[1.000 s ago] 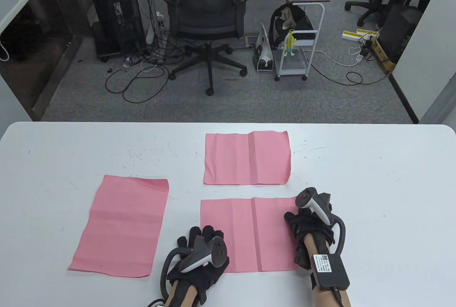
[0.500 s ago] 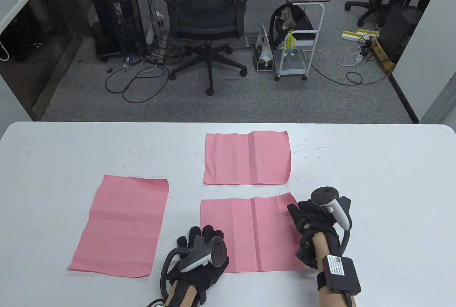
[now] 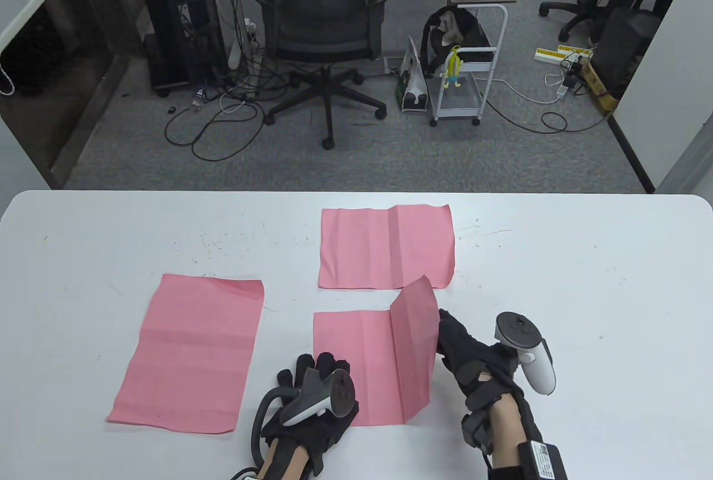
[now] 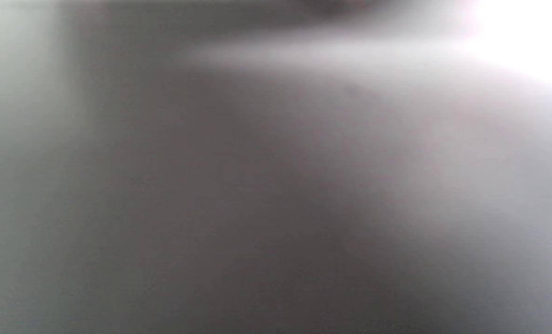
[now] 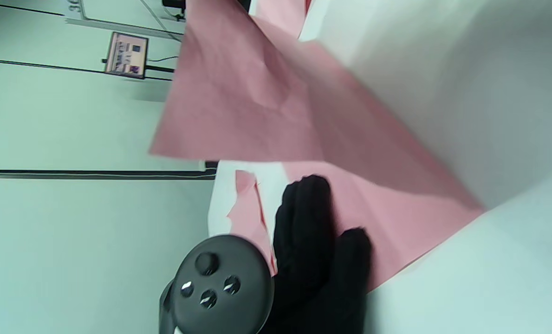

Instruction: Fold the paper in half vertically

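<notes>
While the left hand (image 3: 312, 396) rests flat with straight fingers on the near left part of the paper (image 3: 362, 368), the table view shows the right hand (image 3: 473, 360) lifting the sheet's right half — raised along a centre crease running away from the person, free edge due leftward. Left wrist view: grey blur only, nothing legible. Right wrist view: the raised flap over the white surface (image 5: 489, 93); right fingers probably pinch the edge — contact hidden.

Table cam: high, looks down and forward over white table (image 3: 585, 279). Left wrist cam: blurred grey, very close. Right wrist cam: on its side, close; shares lifted pink paper sheet (image 3: 412, 346) (image 5: 257, 102) w/ table cam.
</notes>
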A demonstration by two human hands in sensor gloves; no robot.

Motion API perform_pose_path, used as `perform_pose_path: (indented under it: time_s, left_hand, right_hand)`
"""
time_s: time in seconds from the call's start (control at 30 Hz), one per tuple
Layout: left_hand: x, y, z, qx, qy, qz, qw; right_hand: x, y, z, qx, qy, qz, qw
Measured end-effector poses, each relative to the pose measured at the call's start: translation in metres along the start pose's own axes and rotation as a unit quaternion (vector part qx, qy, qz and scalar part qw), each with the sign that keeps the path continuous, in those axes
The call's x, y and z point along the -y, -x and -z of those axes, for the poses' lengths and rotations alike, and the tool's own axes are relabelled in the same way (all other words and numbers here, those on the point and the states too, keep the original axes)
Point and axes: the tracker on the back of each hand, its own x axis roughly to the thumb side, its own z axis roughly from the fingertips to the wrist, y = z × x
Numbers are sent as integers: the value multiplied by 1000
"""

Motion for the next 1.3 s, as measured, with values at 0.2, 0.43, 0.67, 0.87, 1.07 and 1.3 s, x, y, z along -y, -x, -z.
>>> perform_pose_path:
  time_s: [0.2,0.43,0.67,0.87,1.07,1.3]
  left_hand:
    - [0,0,0,0,0,1,1000]
    - [0,0,0,-1,-1,4,1000]
    - [0,-1,0,-1,-1,5,1000]
    - [-3,-1,-2,-8,-17,15,1000]
    - [-19,25,-15,-45,-99,-28,994]
    - [-35,34,-39,-82,-236,-80,965]
  right_hand:
    - [-39,10,20,24,-41,-52,998]
    - [-80,21,37,-82,13,-355,931]
    - [-102,35,46,-161,44,-529,832]
    - [-104,40,48,-172,26,-525,833]
    - [-103,41,49,-175,19,-517,838]
    - [-103,41,49,-176,18,-516,838]
